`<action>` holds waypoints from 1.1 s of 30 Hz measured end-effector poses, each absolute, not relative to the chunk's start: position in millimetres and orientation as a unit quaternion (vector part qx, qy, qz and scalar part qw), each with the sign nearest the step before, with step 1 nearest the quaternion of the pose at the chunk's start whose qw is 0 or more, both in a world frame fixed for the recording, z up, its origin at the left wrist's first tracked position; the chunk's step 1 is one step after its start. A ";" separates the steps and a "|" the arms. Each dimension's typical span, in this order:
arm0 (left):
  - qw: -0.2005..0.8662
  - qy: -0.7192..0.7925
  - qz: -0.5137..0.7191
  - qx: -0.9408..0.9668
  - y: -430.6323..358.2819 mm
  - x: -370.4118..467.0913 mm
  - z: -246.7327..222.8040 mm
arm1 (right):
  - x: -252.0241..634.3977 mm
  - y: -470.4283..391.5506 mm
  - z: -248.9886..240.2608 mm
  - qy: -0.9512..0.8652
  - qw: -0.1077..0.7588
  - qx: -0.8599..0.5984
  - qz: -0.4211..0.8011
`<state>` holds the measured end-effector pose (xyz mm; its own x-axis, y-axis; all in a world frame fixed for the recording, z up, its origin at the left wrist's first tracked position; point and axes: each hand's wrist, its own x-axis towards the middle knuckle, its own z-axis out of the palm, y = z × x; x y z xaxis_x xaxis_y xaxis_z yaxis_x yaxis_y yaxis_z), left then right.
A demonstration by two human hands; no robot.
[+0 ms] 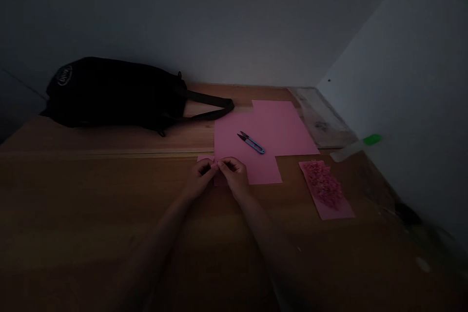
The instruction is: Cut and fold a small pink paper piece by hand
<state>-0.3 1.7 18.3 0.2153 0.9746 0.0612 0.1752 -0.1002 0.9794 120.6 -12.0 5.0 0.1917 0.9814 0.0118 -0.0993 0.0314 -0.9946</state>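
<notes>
My left hand (200,175) and my right hand (234,173) meet at the middle of a wooden table (91,214). Both pinch a small pink paper piece (215,165) between their fingertips; most of it is hidden by the fingers. Just beyond the hands lies a large pink paper sheet (278,122) with corners cut away. A small pair of thread snips (251,143) with a blue handle rests on that sheet.
A black bag (113,91) with a strap lies at the back left. To the right, a pink strip (334,207) carries a heap of tiny pink pieces (323,183). A pale tube with a green cap (356,146) lies near the right wall.
</notes>
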 end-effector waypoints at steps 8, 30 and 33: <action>0.470 0.458 0.410 0.633 3.1 -0.1 14.2 | 118.4 -14.0 9.5 -0.429 0.588 -0.519 0.449; 0.415 0.557 0.342 0.633 1.9 8.6 3.6 | 119.1 -7.7 -10.9 -0.438 0.593 -0.509 0.445; 0.425 0.540 0.334 0.645 1.2 6.7 7.7 | 120.6 -10.1 -2.9 -0.429 0.589 -0.514 0.453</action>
<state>6.7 1.2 7.7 0.1937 0.9806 -0.0289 0.4132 -0.0549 0.9090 120.6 -10.1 -2.9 0.2225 0.9741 0.0399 -0.0935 0.0620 -0.9937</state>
